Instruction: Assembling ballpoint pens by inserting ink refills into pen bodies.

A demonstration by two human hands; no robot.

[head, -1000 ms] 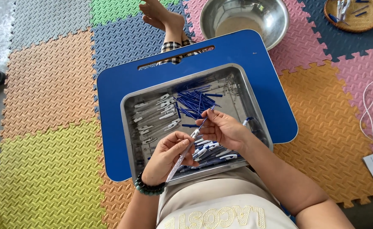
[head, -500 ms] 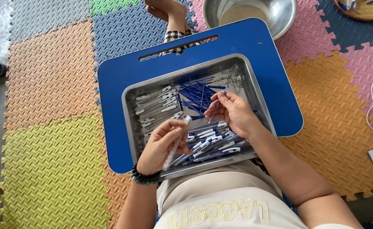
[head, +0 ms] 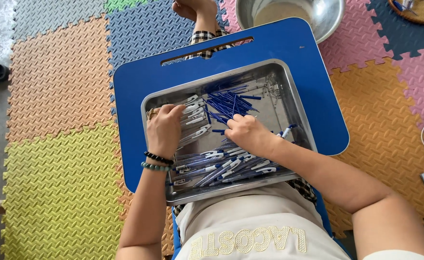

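Left hand (head: 165,129) lies with fingers curled over the white pen caps (head: 195,118); right hand (head: 248,135) fingertips pinch among blue refills (head: 229,103) in the metal tray (head: 296,108)

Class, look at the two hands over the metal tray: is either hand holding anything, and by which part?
It cannot be told. The left hand rests on the white pen parts, the right hand reaches among the blue refills; the fingers hide any grip.

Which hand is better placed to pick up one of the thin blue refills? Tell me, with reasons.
Right. The right hand rests just below the blue refills in the metal tray, fingers pointing at them. The left hand lies over the white pen parts.
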